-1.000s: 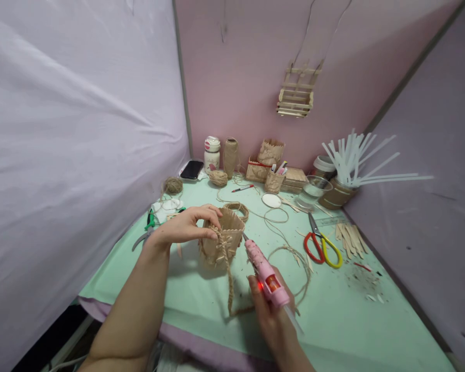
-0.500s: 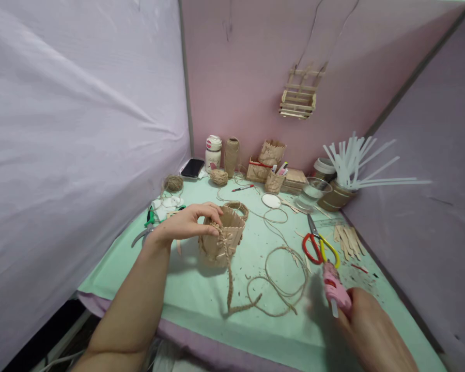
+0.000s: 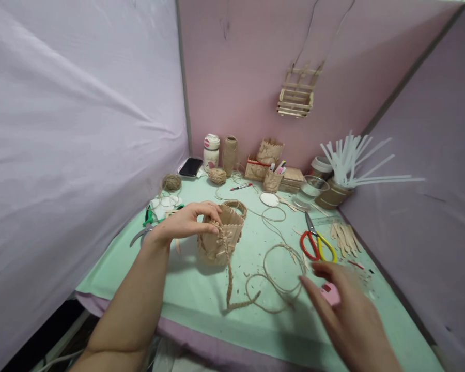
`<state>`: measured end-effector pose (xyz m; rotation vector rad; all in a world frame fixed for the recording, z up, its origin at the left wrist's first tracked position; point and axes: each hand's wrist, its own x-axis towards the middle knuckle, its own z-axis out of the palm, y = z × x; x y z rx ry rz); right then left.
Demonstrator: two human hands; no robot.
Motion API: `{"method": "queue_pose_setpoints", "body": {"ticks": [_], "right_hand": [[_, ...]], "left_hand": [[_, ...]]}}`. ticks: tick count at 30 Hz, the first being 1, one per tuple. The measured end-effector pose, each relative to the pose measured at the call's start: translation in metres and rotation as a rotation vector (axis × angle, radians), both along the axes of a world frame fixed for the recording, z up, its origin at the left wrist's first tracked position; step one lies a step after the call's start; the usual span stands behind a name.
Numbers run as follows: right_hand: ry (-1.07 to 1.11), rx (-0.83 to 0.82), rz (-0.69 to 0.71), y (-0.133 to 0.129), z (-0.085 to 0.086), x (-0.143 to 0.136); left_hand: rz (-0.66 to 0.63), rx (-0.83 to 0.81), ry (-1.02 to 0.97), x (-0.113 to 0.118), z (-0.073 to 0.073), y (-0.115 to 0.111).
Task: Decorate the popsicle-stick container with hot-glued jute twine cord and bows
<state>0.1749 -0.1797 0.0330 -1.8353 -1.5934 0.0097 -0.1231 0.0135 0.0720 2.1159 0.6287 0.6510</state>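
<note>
My left hand (image 3: 196,219) pinches the rim of a wooden-stick basket (image 3: 220,240), its fingers over the twine edge. From that rim a braided twine (image 3: 230,284) hangs down and bends right across the table. At the lower right, my right hand (image 3: 339,305) has its thumb and fingers apart, pointing left. Behind its fingers a pink glue gun (image 3: 330,293) is partly visible; the hand hides the rest of it. A loop of thin twine (image 3: 269,276) lies left of this hand.
Scissors (image 3: 316,243) with red and yellow handles lie beyond my right hand, near wooden sticks (image 3: 344,238). Green-handled pliers (image 3: 148,219) are at the left. Along the back stand a bottle (image 3: 211,155), twine rolls (image 3: 230,157), a glass bowl (image 3: 312,191) and glue sticks (image 3: 346,160).
My right hand has moved left and its fingers have come off the pink glue gun, which it was gripping. My left hand stays on the basket rim. The view has shifted slightly.
</note>
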Motion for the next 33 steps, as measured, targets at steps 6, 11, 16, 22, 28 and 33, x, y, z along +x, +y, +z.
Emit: {"method": "queue_pose_setpoints", "body": {"ticks": [6, 11, 16, 22, 28, 33], "right_hand": [[0.289, 0.103, 0.343, 0.049, 0.007, -0.114], [0.311, 0.171, 0.335, 0.069, -0.007, -0.132], [0.309, 0.155, 0.352, 0.072, 0.004, -0.118], [0.374, 0.106, 0.364, 0.078, 0.016, -0.105], [0.480, 0.057, 0.234, 0.085, 0.013, -0.098], [0.508, 0.013, 0.242, 0.087, 0.013, -0.091]], "left_hand": [[0.011, -0.001, 0.003, 0.000, 0.000, 0.000], [0.007, 0.004, 0.014, 0.001, 0.001, -0.001], [-0.021, 0.022, 0.014, 0.002, 0.001, -0.001], [-0.006, 0.023, 0.015, 0.002, 0.000, -0.001], [-0.010, 0.021, 0.021, 0.002, 0.000, -0.002], [0.001, 0.023, 0.029, 0.002, -0.001, -0.001]]}}
